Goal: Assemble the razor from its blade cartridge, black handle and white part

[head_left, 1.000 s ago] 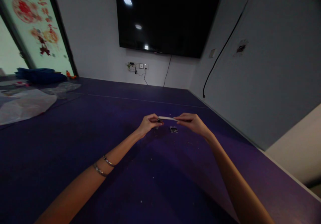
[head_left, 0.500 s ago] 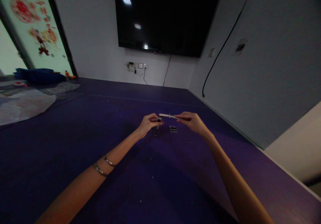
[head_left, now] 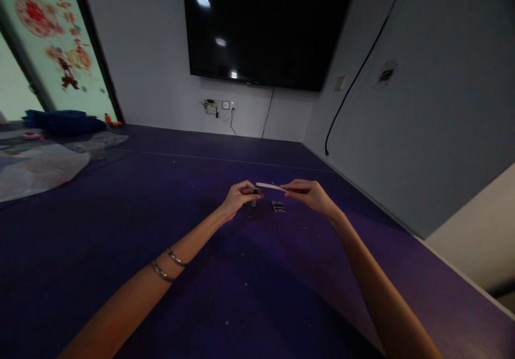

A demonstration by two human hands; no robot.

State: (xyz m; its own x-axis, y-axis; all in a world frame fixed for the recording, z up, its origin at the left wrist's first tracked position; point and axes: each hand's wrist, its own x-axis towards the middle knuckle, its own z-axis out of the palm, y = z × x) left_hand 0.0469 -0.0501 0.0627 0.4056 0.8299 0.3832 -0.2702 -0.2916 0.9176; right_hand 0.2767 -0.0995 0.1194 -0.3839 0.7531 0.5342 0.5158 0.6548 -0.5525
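Observation:
My left hand (head_left: pixel 237 199) is closed, pinching a small dark piece (head_left: pixel 256 190) between thumb and fingertips. Just under those fingertips shows a short grey part (head_left: pixel 253 204); whether it belongs to the dark piece I cannot tell. A slim white stick (head_left: pixel 270 186), slightly bent, is gripped near its right end by my right hand (head_left: pixel 308 193). Its left tip lies right by the dark piece; whether they touch is too small to tell. Below the stick, on the purple surface (head_left: pixel 257 294), rests a small square dark-and-silver piece (head_left: pixel 278 206).
Clear plastic sheeting (head_left: pixel 44 168) and a dark blue cloth-like bundle (head_left: pixel 64 121) lie at the far left. Tiny specks dot the purple surface. A black cable (head_left: pixel 354 82) hangs down the right wall, and a large screen (head_left: pixel 265 31) is mounted ahead.
Both hands keep their holds and have barely moved. The white stick has shifted very slightly to the right.

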